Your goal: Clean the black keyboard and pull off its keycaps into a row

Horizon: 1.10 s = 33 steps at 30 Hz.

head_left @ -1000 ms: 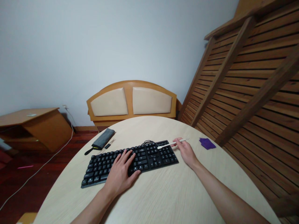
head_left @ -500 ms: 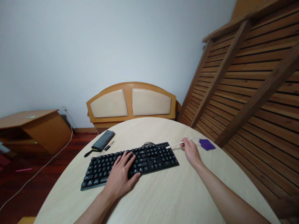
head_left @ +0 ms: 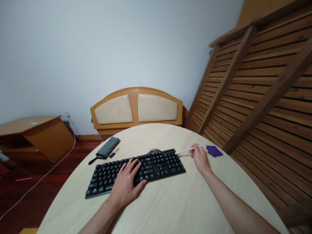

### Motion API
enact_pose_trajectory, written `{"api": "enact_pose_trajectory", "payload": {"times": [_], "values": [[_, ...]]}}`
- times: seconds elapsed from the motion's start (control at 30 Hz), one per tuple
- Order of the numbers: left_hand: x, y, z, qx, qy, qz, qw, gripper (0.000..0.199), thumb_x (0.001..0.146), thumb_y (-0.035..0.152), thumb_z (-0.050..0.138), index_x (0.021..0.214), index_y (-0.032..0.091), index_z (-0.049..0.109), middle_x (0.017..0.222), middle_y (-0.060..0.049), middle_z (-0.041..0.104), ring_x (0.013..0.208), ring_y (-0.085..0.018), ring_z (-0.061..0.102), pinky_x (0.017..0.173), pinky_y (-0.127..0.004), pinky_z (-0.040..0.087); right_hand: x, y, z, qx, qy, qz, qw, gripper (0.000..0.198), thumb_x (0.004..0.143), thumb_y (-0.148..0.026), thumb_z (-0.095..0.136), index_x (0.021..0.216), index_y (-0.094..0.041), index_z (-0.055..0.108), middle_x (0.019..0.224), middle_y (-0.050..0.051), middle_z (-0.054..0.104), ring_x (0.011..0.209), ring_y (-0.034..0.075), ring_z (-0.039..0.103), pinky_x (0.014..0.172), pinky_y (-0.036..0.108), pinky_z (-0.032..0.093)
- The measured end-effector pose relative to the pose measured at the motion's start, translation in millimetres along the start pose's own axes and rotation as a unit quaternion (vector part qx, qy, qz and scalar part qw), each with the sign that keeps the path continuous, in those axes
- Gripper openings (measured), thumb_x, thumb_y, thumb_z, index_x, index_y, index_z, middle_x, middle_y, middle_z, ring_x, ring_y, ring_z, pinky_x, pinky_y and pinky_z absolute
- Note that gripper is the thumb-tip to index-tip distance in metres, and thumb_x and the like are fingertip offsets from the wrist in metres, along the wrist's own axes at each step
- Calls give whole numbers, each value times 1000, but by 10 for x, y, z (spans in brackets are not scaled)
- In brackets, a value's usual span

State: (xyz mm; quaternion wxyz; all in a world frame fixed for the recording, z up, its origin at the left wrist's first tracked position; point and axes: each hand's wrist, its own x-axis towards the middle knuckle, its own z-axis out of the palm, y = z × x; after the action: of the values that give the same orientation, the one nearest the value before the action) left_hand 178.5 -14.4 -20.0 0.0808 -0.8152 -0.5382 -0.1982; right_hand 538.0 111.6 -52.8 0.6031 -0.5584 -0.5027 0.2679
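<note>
Our left hand lies spread on the keyboard beneath it, gripping nothing; beside that keyboard, our right hand pinches a white stick. Work looks underway; what's done or left we can't tell.

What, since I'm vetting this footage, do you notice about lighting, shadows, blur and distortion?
Head view: diffuse light, no harsh glare on the table; head view: a dark shadow beside the left forearm; head view: soft detail, most keyboard legends unreadable; head view: apparent wide-angle stretching, the slatted panel slanting steeply.
</note>
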Motion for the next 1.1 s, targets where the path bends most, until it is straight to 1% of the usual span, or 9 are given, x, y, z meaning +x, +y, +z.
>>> {"api": "enact_pose_trajectory", "payload": {"times": [0.1, 0.27, 0.37, 0.43, 0.57, 0.73, 0.9, 1.1], "values": [[-1, -1, 6, 1, 0, -2, 1000, 64, 88, 50, 55, 144, 19, 46, 150, -11, 45, 141, -35, 36, 113, -56, 35, 10, 6, -10, 19, 13, 25, 999, 45, 87, -66, 45, 82, -22, 55, 66, 2, 65, 61, 19, 58, 56, 29, 45], [-2, -1, 0, 8, 0, 3, 1000, 64, 89, 50, 54, 144, 19, 45, 150, -11, 45, 141, -34, 35, 113, -56, 35, -41, -102, -8, 34, 19, 30, 999, 46, 85, -67, 49, 82, -21, 56, 64, 2, 63, 60, 18, 57, 56, 29, 44], [-2, 0, 0, 11, 2, 5, 1000, 64, 89, 50, 54, 144, 19, 45, 150, -11, 45, 141, -35, 36, 112, -56, 36, -96, -191, -7, 62, -13, 8, 998, 48, 85, -68, 49, 77, -21, 55, 60, 2, 60, 60, 18, 56, 57, 29, 44], [-2, -1, 3, 12, 2, 5, 1000, 64, 89, 50, 54, 144, 19, 45, 150, -11, 45, 141, -35, 36, 112, -56, 36, -121, -223, -11, 64, -37, -1, 997, 49, 84, -69, 50, 75, -21, 55, 59, 1, 59, 59, 18, 55, 57, 29, 43], [-4, -3, 7, 8, 2, 1, 1000, 62, 89, 50, 53, 143, 18, 47, 149, -11, 46, 140, -35, 37, 112, -56, 36, -131, -211, -25, 54, -46, 13, 997, 51, 83, -71, 49, 77, -21, 56, 58, 1, 59, 56, 17, 53, 53, 29, 41], [-5, -3, 8, 8, 6, 4, 1000, 62, 89, 50, 54, 143, 19, 48, 149, -12, 47, 140, -35, 37, 112, -56, 36, -120, -160, -50, 32, -70, 12, 997, 50, 85, -68, 48, 76, -20, 57, 58, 2, 61, 56, 17, 54, 55, 29, 41], [-6, -5, 15, 7, 5, 1, 1000, 63, 89, 50, 54, 143, 18, 48, 149, -12, 46, 140, -35, 37, 112, -56, 36, -92, -117, -92, -21, -54, 13, 998, 46, 89, -63, 44, 76, -21, 56, 59, 0, 61, 54, 16, 52, 55, 29, 41], [-14, -13, 27, -6, 19, 5, 1000, 63, 89, 50, 55, 143, 19, 47, 148, -12, 47, 140, -35, 37, 112, -56, 36, -51, -66, -131, -24, -33, -16, 999, 48, 87, -65, 43, 73, -21, 55, 58, 0, 60, 52, 16, 51, 53, 29, 40]]}}
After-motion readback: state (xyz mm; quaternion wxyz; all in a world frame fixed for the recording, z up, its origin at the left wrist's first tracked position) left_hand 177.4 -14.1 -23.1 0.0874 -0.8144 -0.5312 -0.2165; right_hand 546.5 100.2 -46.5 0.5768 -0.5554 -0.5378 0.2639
